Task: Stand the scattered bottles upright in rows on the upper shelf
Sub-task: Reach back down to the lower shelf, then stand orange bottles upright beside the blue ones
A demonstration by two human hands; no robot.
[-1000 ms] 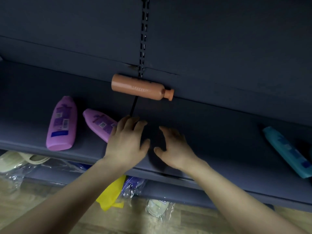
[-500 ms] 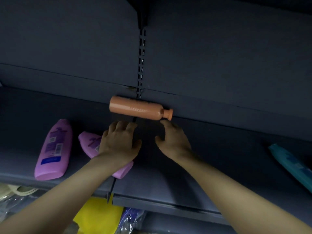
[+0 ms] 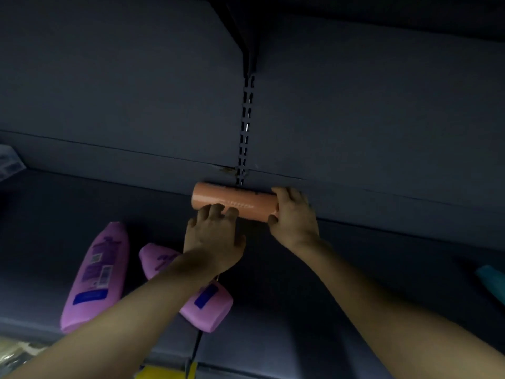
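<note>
Four bottles lie on their sides as we scan across. A purple bottle (image 3: 95, 277) is far left, and a second purple bottle (image 3: 210, 310) lies just beside it, half under the left forearm. Next comes the orange bottle (image 3: 237, 201), crosswise against the back panel (image 3: 136, 91) at the foot of the slotted upright (image 3: 244, 138). A teal bottle (image 3: 492, 285) pokes in at the right edge. None stands yet, so we judge the job barely begun, with the orange one the bottle in hand.

To do this well, we'd let the left hand steady the base end as a pivot while the right swings the cap end up. That keeps the base planted on the shelf (image 3: 355, 283) instead of skidding along the panel. It looks a smooth round cylinder that will likely roll, so we want a firm hold and a slow tip-up. We'd set it well back and to one side, where a row can start. We'd also mind that left forearm, because a careless drag could sweep the purple bottle beneath it towards the front edge.

Now the poses. Our left hand (image 3: 213, 236) reaches in palm down, with its fingertips resting on the near side of the bottle's left half and the thumb spread clear. It touches the bottle but is not closed round it. Our right hand (image 3: 295, 217) wraps the right end, fingers over the top and thumb on the near side, hiding the cap. Both forearms stretch up from the bottom of the view and converge on the bottle.
</note>
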